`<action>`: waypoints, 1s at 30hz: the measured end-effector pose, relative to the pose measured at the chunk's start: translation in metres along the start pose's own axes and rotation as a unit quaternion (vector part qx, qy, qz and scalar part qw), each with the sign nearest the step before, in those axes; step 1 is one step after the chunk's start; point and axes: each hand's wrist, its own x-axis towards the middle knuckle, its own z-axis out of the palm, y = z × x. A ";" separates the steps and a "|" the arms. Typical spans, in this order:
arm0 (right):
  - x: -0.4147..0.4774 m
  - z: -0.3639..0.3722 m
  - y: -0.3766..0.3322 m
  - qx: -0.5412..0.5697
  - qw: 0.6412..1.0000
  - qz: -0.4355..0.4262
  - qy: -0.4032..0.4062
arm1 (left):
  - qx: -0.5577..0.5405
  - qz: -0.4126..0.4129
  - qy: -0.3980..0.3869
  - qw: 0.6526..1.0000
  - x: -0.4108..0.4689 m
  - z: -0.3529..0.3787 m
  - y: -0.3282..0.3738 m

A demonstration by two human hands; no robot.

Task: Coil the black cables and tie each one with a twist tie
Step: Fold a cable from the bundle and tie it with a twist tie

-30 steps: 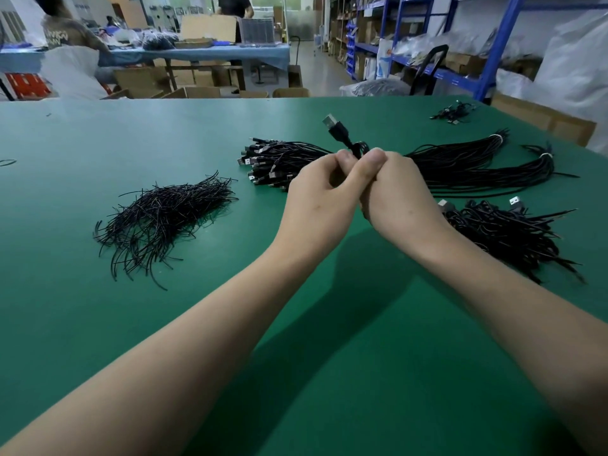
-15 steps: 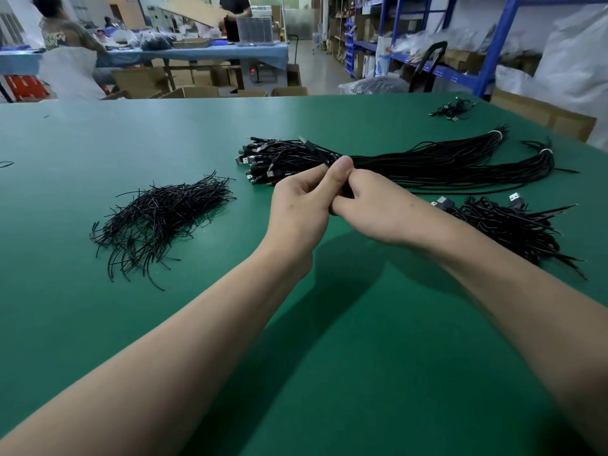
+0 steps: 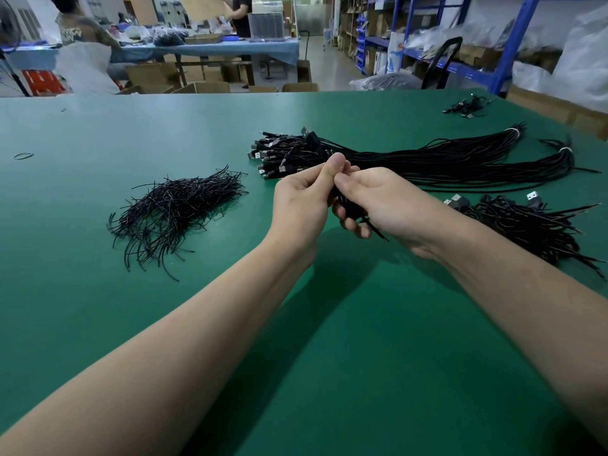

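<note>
Both hands dropped lower and nearer since a second ago; right hand (image 3: 378, 202) has rolled, curled fingers (image 3: 353, 225) now in view. Small coiled black cable (image 3: 349, 209) sits between the palms: right fingers clamped round it, left hand (image 3: 301, 205) pinching its top end (thumb over forefinger). Thin black tail (image 3: 378, 231) pokes out just below the right fingers. Loose pile of black wire twist ties (image 3: 174, 212) well left of the fingers, long bundle of straight black cables (image 3: 427, 159) just beyond, heap of bundled black cables (image 3: 533, 225) right, all on green bench (image 3: 329, 357).
</note>
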 end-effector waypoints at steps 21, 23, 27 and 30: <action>-0.035 0.028 0.021 0.122 0.987 0.101 0.017 | 0.748 0.080 0.026 0.659 0.016 -0.161 0.040; -0.041 0.032 0.026 0.126 0.986 0.105 0.016 | 0.766 0.085 0.031 0.636 0.012 -0.177 0.033; -0.047 0.038 0.028 0.122 0.988 0.090 0.019 | 0.753 0.105 0.042 0.649 0.008 -0.185 0.026; -0.049 0.039 0.030 0.124 0.989 0.076 0.022 | 0.747 0.126 0.048 0.651 0.006 -0.186 0.025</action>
